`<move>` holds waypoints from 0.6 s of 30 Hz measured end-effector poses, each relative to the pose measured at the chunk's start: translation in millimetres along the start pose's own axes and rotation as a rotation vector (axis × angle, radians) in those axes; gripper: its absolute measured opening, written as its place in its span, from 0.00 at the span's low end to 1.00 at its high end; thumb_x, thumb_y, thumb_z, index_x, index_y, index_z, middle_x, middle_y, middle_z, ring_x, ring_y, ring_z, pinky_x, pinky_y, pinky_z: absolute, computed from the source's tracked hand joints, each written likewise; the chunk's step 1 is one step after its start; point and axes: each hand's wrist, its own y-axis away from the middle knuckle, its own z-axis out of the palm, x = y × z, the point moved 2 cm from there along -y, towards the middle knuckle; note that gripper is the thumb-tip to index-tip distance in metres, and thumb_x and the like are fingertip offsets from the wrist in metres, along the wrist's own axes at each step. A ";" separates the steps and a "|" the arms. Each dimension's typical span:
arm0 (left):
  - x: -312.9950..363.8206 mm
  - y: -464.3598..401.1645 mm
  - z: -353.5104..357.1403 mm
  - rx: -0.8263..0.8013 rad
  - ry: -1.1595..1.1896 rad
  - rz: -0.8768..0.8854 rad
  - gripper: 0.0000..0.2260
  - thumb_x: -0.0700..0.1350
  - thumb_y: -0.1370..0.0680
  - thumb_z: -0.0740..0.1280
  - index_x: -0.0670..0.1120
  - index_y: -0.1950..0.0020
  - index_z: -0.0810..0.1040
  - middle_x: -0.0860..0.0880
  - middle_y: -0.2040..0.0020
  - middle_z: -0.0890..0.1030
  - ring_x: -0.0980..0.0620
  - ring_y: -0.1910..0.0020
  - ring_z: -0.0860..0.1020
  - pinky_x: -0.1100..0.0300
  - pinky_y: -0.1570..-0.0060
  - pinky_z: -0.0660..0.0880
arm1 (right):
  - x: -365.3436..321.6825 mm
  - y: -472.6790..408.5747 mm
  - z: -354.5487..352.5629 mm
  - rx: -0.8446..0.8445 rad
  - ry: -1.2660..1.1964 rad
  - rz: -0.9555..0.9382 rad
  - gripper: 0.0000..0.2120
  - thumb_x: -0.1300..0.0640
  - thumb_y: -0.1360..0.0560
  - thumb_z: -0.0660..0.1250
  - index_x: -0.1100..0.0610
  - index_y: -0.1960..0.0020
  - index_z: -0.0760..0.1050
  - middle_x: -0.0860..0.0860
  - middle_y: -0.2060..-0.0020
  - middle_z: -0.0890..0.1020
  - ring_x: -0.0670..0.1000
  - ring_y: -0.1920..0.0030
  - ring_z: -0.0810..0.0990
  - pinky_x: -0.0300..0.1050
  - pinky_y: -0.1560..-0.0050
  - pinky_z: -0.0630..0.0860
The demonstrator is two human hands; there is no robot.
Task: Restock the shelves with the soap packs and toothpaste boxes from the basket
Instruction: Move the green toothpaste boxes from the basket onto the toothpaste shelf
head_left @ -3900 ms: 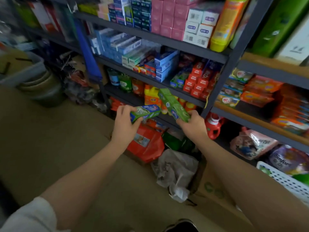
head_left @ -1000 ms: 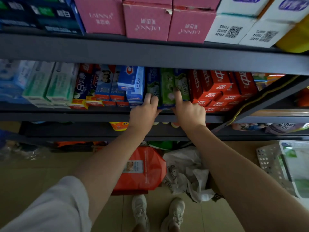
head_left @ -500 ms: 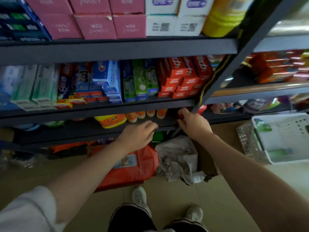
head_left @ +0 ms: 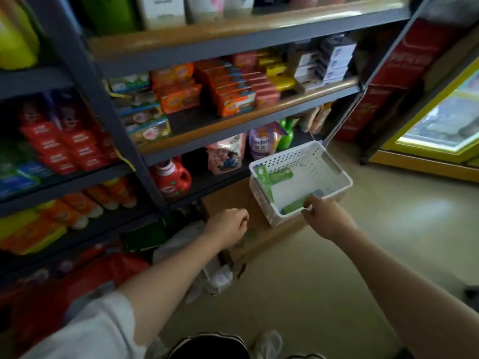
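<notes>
- Dark metal shelving rack w/ wood-edged boards, fills left & centre.
- Beige smooth floor below & right of rack, faint sheen.
- Yellow-framed glass cabinet right of rack, brightly lit inside.
- Cardboard box on floor at rack's foot.

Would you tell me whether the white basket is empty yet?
Not empty: the white basket holds green packs, and the right hand reaches one at its near rim.

Basket on cardboard box, right of shelves; 2 toothpaste boxes inside.
</notes>
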 end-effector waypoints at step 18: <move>73.0 -252.4 64.1 -0.162 0.153 -0.190 0.12 0.49 0.20 0.59 0.42 0.48 0.76 0.44 0.49 0.75 0.45 0.50 0.76 0.54 0.52 0.71 | 178.7 -173.8 -28.8 -0.130 -0.120 -0.049 0.11 0.55 0.24 0.62 0.57 0.44 0.75 0.55 0.44 0.77 0.58 0.45 0.77 0.50 0.47 0.76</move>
